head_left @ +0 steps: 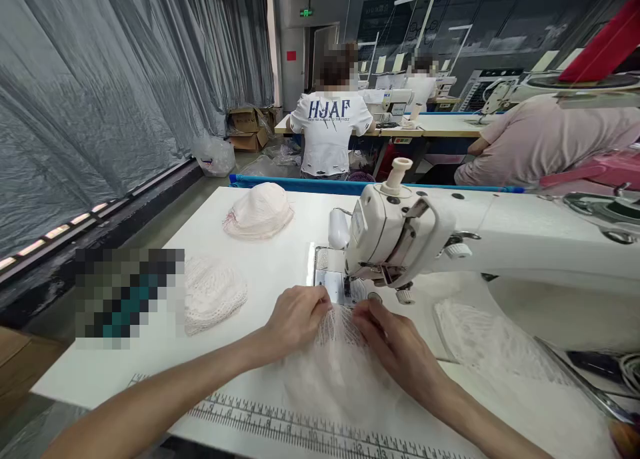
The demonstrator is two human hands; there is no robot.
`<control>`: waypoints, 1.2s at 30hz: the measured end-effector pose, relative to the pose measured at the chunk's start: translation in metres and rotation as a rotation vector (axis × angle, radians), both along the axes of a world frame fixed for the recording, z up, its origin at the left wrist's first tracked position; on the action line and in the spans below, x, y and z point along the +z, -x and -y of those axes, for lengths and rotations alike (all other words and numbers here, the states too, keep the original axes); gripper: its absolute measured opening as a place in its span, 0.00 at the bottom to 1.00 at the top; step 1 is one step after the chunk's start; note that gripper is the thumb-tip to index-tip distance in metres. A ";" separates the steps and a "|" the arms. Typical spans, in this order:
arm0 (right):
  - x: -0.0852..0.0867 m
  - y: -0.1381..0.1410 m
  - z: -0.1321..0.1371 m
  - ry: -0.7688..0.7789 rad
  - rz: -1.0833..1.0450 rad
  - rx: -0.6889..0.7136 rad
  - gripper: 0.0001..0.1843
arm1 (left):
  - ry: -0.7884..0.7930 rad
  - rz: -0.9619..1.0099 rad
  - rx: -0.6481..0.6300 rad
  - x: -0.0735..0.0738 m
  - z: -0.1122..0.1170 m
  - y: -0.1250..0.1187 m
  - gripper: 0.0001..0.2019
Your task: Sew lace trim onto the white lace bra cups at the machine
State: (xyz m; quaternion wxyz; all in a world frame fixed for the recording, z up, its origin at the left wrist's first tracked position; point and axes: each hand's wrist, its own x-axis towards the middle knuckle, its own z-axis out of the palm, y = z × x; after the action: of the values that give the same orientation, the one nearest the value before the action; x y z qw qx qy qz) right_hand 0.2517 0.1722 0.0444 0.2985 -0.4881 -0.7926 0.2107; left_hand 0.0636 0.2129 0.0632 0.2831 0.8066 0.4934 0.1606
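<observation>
A white sewing machine stands on a white table, its needle and presser foot over a metal plate. A piece of pale pink lace fabric lies under the foot and spreads toward me. My left hand rests on the lace's left side with fingers curled and pinching it near the foot. My right hand presses and pinches the lace's right side just in front of the needle.
Two heaps of pale pink lace pieces lie at the left of the table, more lace at the right. A ruler strip runs along the near edge. Three people sit at machines behind. A grey plastic curtain hangs left.
</observation>
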 end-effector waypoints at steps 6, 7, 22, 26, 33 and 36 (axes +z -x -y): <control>-0.012 -0.003 -0.003 -0.035 0.080 0.021 0.12 | -0.039 -0.114 0.015 -0.012 -0.008 -0.007 0.09; -0.012 -0.004 -0.002 -0.037 0.067 0.037 0.12 | -0.040 -0.123 0.020 -0.013 -0.008 -0.008 0.08; -0.018 -0.010 -0.003 -0.064 0.020 0.017 0.14 | -0.230 -0.173 -0.006 -0.025 -0.003 -0.011 0.07; -0.021 -0.010 -0.002 -0.142 0.116 -0.013 0.12 | -0.471 -0.204 -0.021 -0.027 -0.001 -0.013 0.09; -0.012 -0.008 0.004 -0.514 0.421 -0.090 0.14 | -0.768 -0.154 -0.207 -0.030 0.001 -0.016 0.09; -0.005 -0.007 0.005 -0.598 0.411 0.021 0.15 | -0.659 -0.226 -0.264 -0.022 0.006 -0.014 0.03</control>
State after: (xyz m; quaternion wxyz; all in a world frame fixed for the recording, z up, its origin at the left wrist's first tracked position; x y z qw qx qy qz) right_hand 0.2591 0.1670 0.0390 0.2602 -0.4032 -0.8677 -0.1297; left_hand 0.0781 0.2065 0.0409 -0.0299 0.9237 0.3352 0.1828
